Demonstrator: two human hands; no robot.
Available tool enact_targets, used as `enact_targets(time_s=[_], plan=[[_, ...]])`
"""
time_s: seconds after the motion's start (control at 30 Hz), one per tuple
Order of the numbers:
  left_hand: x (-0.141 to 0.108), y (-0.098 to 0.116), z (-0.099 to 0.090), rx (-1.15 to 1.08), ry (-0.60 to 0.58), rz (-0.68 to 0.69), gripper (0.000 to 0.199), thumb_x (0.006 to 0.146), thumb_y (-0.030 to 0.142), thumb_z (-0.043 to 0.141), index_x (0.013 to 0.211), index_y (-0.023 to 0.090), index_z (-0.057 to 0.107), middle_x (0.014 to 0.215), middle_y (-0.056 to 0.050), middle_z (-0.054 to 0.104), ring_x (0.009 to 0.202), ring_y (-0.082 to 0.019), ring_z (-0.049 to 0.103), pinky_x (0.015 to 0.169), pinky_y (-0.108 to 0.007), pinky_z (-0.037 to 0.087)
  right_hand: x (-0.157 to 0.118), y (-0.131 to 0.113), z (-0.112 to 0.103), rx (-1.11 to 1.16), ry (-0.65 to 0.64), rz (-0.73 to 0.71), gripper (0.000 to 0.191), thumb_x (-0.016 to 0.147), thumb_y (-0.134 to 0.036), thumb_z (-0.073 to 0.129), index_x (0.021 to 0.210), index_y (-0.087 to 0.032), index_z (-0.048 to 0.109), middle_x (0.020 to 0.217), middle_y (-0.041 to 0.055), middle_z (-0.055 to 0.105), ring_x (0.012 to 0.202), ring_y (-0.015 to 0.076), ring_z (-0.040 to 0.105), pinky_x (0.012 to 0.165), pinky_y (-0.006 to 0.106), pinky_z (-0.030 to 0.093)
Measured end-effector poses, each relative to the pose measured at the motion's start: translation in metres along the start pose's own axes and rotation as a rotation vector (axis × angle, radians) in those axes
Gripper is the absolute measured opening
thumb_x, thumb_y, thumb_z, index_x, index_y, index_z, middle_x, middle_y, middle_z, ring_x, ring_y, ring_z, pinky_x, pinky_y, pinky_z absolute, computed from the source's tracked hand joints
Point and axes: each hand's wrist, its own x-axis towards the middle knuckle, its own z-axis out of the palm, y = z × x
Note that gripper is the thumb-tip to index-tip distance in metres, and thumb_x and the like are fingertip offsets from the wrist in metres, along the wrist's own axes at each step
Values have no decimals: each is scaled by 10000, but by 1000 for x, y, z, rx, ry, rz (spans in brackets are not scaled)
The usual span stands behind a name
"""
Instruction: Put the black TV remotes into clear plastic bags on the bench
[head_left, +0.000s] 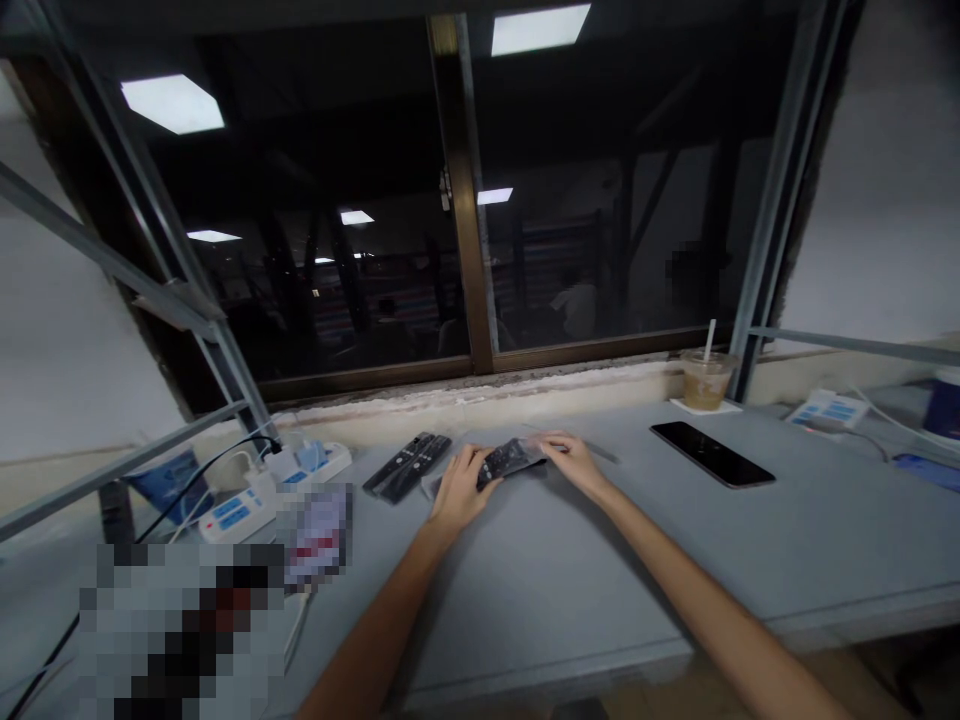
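My left hand (463,488) is closed around one end of a black remote control (504,462) with pale buttons. What looks like a clear plastic sleeve covers the remote and shines along its right part. At the other end, my right hand (571,461) pinches the sleeve's edge between thumb and fingers. Some of the remote is hidden behind my left fingers. Just left of that hand, black remotes (407,467) lie side by side on the grey table (555,590).
On the left stands a white power strip (251,508) with plugs and cables. A black phone (711,453) lies to the right, below a plastic cup of brown drink (705,385) with a straw. Another power strip (829,410) sits far right. A window (360,220) rises behind the table.
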Motion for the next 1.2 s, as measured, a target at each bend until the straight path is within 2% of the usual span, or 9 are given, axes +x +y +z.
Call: enact_targets(time_s=[0.17, 0.37, 0.53, 0.7, 0.77, 0.87, 0.97, 1.1, 1.2], plan=[[0, -1, 1, 13, -1, 49, 364, 817, 268, 547, 1171, 223, 476, 1064, -59, 518, 1026, -203, 499, 877, -343, 398, -6, -7, 1, 33, -123, 32, 178, 655, -376, 627, 685, -225, 716, 804, 49, 703, 825, 220, 622, 822, 376, 446], [-1, -1, 0, -13, -20, 90, 371, 837, 256, 513, 1204, 247, 458, 1074, -63, 515, 1025, -205, 492, 882, -356, 401, -9, -15, -3, 99, -254, 191, 247, 664, -404, 633, 757, -198, 733, 790, 51, 708, 778, 215, 630, 702, 325, 477], [1, -2, -5, 60, 1, 123, 349, 863, 229, 457, 1212, 239, 464, 1102, -79, 498, 1051, -204, 476, 917, -350, 386, -9, -23, -2, 96, -269, 198, 272, 629, -409, 661, 782, -194, 728, 859, 56, 706, 843, 215, 623, 790, 339, 459], [6, -8, -14, 165, -13, 106, 409, 869, 228, 447, 1275, 257, 411, 1176, -79, 488, 1091, -216, 456, 946, -359, 355, -5, -19, -2, 95, -144, 121, 202, 621, -373, 670, 716, -201, 719, 990, 70, 678, 949, 214, 598, 850, 341, 437], [6, -11, -16, 187, -6, 87, 439, 871, 228, 441, 1305, 260, 377, 1196, -78, 490, 1094, -215, 454, 948, -358, 345, -3, -15, -3, 117, -82, 159, 247, 637, -398, 649, 748, -187, 712, 1002, 80, 673, 949, 218, 599, 786, 327, 465], [5, -13, -17, 206, 5, 48, 446, 874, 222, 432, 1315, 254, 367, 1214, -78, 493, 1111, -214, 442, 951, -355, 331, -1, -8, -4, 211, -11, 258, 326, 666, -439, 602, 820, -163, 680, 903, 83, 689, 834, 214, 639, 660, 298, 492], [4, -17, -17, 209, -4, 4, 437, 874, 218, 431, 1308, 232, 377, 1213, -80, 497, 1119, -211, 434, 949, -345, 325, 0, -5, -5, 319, 52, 294, 299, 695, -444, 565, 820, -178, 616, 832, 60, 684, 744, 209, 665, 596, 281, 501], [3, -25, -21, 208, -7, -84, 375, 882, 164, 384, 1245, 232, 449, 1130, -66, 537, 1055, -196, 473, 894, -329, 346, 5, -4, -12, 420, 281, 347, 214, 740, -413, 513, 773, -203, 540, 660, 6, 649, 616, 179, 656, 518, 259, 502], [3, -30, -23, 231, 88, -226, 322, 890, 155, 347, 1142, 238, 531, 1048, -58, 557, 991, -194, 498, 845, -325, 355, 9, -2, -21, 458, 509, 433, 156, 773, -336, 448, 744, -197, 514, 497, -41, 573, 455, 134, 581, 446, 229, 478]])
